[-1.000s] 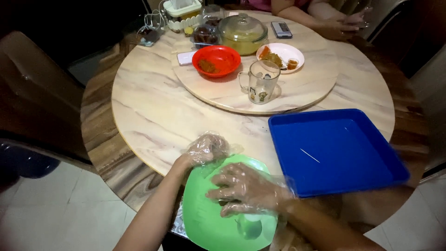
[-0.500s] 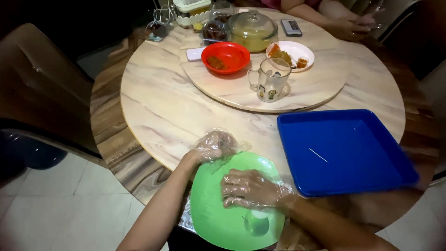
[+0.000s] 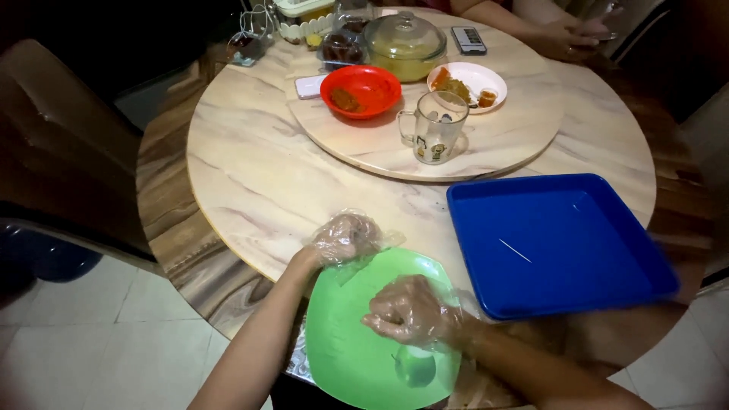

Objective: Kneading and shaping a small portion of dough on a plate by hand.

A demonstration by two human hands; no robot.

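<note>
Both my hands wear clear plastic gloves. My left hand (image 3: 345,237) is curled at the far rim of a green plate (image 3: 357,349) that sits on the near edge of the round marble table (image 3: 250,175). My right hand (image 3: 414,311) rests on top of the plate near its middle, fingers bent and pointing left. Whether the left hand grips the rim or only touches it is unclear. A small round mark shows on the plate by my right wrist.
A blue square tray (image 3: 558,243) lies right of the plate. A turntable (image 3: 501,137) holds a glass mug (image 3: 434,127), a red bowl (image 3: 361,91), a white plate of food (image 3: 467,80) and a lidded glass dish (image 3: 405,42). Another person's hands (image 3: 562,30) rest at the far side.
My right hand has slid a little across the green plate toward its middle. The left hand stays at the far rim. The view has shifted slightly.
</note>
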